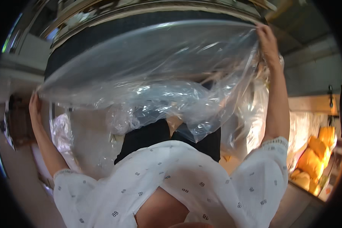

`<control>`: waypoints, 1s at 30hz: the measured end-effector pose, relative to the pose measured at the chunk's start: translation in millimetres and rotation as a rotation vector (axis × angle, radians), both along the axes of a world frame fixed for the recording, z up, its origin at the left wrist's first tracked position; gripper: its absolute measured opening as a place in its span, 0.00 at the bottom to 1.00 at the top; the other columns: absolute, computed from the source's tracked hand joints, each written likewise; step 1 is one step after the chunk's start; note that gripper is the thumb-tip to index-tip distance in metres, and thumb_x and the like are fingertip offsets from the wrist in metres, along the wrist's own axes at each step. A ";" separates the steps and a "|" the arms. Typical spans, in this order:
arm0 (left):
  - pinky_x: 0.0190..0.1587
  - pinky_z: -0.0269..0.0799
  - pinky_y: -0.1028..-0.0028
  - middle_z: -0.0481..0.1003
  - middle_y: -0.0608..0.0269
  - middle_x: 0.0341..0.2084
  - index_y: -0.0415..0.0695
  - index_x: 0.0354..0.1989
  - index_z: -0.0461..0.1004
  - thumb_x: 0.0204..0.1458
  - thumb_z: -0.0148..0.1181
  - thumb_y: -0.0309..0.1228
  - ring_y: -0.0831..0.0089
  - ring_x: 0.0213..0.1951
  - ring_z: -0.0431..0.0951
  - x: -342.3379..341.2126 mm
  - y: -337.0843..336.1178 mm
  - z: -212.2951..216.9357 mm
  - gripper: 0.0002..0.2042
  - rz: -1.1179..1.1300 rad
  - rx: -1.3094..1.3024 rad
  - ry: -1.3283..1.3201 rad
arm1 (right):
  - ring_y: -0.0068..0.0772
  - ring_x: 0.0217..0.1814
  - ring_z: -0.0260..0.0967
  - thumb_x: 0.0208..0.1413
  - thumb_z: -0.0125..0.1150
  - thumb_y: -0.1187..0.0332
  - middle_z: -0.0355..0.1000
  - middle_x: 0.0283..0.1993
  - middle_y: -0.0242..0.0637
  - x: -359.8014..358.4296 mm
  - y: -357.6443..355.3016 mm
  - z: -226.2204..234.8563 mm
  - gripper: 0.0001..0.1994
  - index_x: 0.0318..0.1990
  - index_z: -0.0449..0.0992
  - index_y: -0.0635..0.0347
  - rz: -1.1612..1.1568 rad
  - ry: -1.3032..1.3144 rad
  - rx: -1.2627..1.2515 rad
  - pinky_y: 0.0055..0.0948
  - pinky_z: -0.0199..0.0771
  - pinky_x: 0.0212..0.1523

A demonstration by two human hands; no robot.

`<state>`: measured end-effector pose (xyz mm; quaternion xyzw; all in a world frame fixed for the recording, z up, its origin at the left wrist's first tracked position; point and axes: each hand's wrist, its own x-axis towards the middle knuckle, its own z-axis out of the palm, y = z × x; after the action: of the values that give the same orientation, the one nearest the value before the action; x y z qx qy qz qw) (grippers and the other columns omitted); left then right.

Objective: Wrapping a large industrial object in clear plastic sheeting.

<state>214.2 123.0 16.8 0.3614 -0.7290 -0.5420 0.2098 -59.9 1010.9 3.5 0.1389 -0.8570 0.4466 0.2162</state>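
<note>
A large sheet of clear plastic film (152, 62) is stretched wide between my two hands, over a dark work surface (114, 30). At the far left, my left hand (35, 105) pinches one corner of it. My right hand (268, 43) is raised higher at the right and grips the opposite corner with curled fingers. The film's far edge runs taut in a curve from hand to hand. Its near part hangs in crumpled, shiny folds above my lap, where dark shorts (148, 138) show.
More crumpled clear plastic lies at the left (62, 131) and hangs at the right below my forearm. Yellow-orange bundles (313, 159) sit low at the right, near a wooden board (311, 105). Beyond the dark surface runs a long pale rail (159, 8).
</note>
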 end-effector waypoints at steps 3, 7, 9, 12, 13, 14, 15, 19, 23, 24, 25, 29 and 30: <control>0.48 0.62 0.74 0.71 0.68 0.44 0.43 0.51 0.67 0.52 0.55 0.33 0.77 0.45 0.69 -74.0 48.1 24.0 0.17 0.139 0.088 0.259 | 0.27 0.39 0.64 0.57 0.45 0.63 0.69 0.35 0.34 -29.1 11.1 49.1 0.14 0.41 0.70 0.64 -0.165 0.154 -0.168 0.25 0.63 0.44; 0.37 0.68 0.68 0.73 0.61 0.33 0.40 0.38 0.72 0.52 0.49 0.39 0.68 0.37 0.73 -133.0 59.3 29.5 0.15 0.090 0.199 0.545 | 0.34 0.33 0.66 0.55 0.43 0.65 0.70 0.31 0.42 -71.1 16.3 70.3 0.13 0.34 0.70 0.67 -0.471 0.455 0.190 0.31 0.65 0.35; 0.41 0.67 0.66 0.74 0.55 0.33 0.43 0.36 0.72 0.53 0.46 0.41 0.65 0.37 0.73 -178.5 70.7 -17.3 0.15 0.264 -0.844 -0.003 | 0.50 0.49 0.65 0.57 0.44 0.57 0.68 0.45 0.51 -102.2 42.2 22.0 0.18 0.42 0.67 0.65 -0.479 0.235 0.395 0.37 0.63 0.47; 0.37 0.67 0.75 0.76 0.62 0.25 0.40 0.33 0.73 0.51 0.53 0.35 0.73 0.30 0.74 -230.8 114.5 -75.6 0.10 0.249 -0.454 0.485 | 0.43 0.44 0.67 0.57 0.48 0.58 0.69 0.42 0.48 -126.0 97.3 -56.8 0.18 0.44 0.69 0.67 -0.395 0.226 0.305 0.31 0.64 0.47; 0.33 0.66 0.80 0.76 0.65 0.25 0.40 0.34 0.74 0.49 0.55 0.32 0.79 0.26 0.73 -226.1 100.8 -76.8 0.08 0.248 -0.429 0.531 | 0.37 0.41 0.67 0.56 0.50 0.58 0.70 0.40 0.46 -130.8 72.1 -64.3 0.18 0.41 0.70 0.68 -0.438 0.157 0.191 0.29 0.64 0.44; 0.27 0.65 0.81 0.76 0.67 0.24 0.40 0.33 0.74 0.49 0.56 0.33 0.82 0.25 0.71 -225.6 99.0 -77.9 0.09 0.202 -0.386 0.564 | 0.35 0.40 0.67 0.56 0.51 0.57 0.70 0.40 0.45 -132.2 58.2 -64.6 0.18 0.41 0.70 0.68 -0.412 0.125 0.155 0.29 0.65 0.43; 0.27 0.65 0.81 0.76 0.67 0.24 0.40 0.33 0.74 0.49 0.56 0.33 0.82 0.25 0.71 -227.3 93.4 -76.9 0.09 0.222 -0.396 0.562 | 0.33 0.40 0.67 0.55 0.51 0.57 0.71 0.39 0.44 -132.4 47.5 -64.4 0.18 0.40 0.71 0.68 -0.398 0.086 0.118 0.29 0.65 0.42; 0.28 0.67 0.79 0.75 0.67 0.20 0.40 0.28 0.75 0.45 0.59 0.37 0.79 0.22 0.72 -252.9 91.0 -77.3 0.11 0.103 -0.299 0.485 | 0.34 0.39 0.67 0.55 0.52 0.57 0.72 0.38 0.43 -134.0 49.3 -53.2 0.18 0.39 0.72 0.67 -0.356 0.009 0.159 0.28 0.65 0.42; 0.24 0.67 0.76 0.72 0.65 0.20 0.42 0.31 0.75 0.49 0.53 0.33 0.76 0.23 0.71 -276.2 96.4 -63.7 0.08 0.091 -0.212 0.363 | 0.33 0.37 0.68 0.53 0.54 0.56 0.73 0.35 0.41 -144.4 52.3 -50.7 0.18 0.39 0.74 0.64 -0.460 0.069 0.343 0.29 0.66 0.41; 0.20 0.65 0.79 0.72 0.67 0.19 0.43 0.30 0.75 0.47 0.54 0.32 0.80 0.19 0.69 -279.4 112.9 -52.9 0.07 0.088 -0.255 0.381 | 0.33 0.37 0.68 0.52 0.55 0.56 0.73 0.36 0.41 -143.6 56.1 -50.4 0.18 0.39 0.74 0.63 -0.493 0.070 0.316 0.29 0.66 0.41; 0.20 0.63 0.79 0.71 0.67 0.17 0.41 0.29 0.75 0.47 0.55 0.31 0.79 0.18 0.68 -276.8 104.4 -50.5 0.07 0.069 -0.287 0.368 | 0.33 0.36 0.69 0.51 0.55 0.55 0.74 0.35 0.40 -144.4 39.8 -48.9 0.18 0.39 0.74 0.63 -0.512 0.056 0.315 0.29 0.66 0.40; 0.20 0.60 0.79 0.69 0.68 0.15 0.39 0.24 0.73 0.45 0.55 0.30 0.80 0.17 0.66 -279.5 90.5 -49.0 0.06 -0.013 -0.257 0.379 | 0.37 0.33 0.65 0.45 0.62 0.56 0.70 0.31 0.42 -165.6 50.9 -54.8 0.19 0.31 0.71 0.67 -0.459 0.060 0.211 0.31 0.65 0.40; 0.25 0.66 0.82 0.73 0.71 0.22 0.42 0.31 0.76 0.45 0.59 0.37 0.82 0.23 0.70 -279.0 41.4 -68.4 0.11 -0.002 -0.351 0.382 | 0.37 0.33 0.65 0.45 0.62 0.56 0.70 0.31 0.42 -173.4 47.8 -60.1 0.19 0.31 0.71 0.67 -0.463 0.056 0.210 0.31 0.65 0.40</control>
<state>-64.8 164.4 -51.6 0.2096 -0.7594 -0.4661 0.4027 -233.4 1058.7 -56.6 -0.0271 -0.9014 0.2894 0.3210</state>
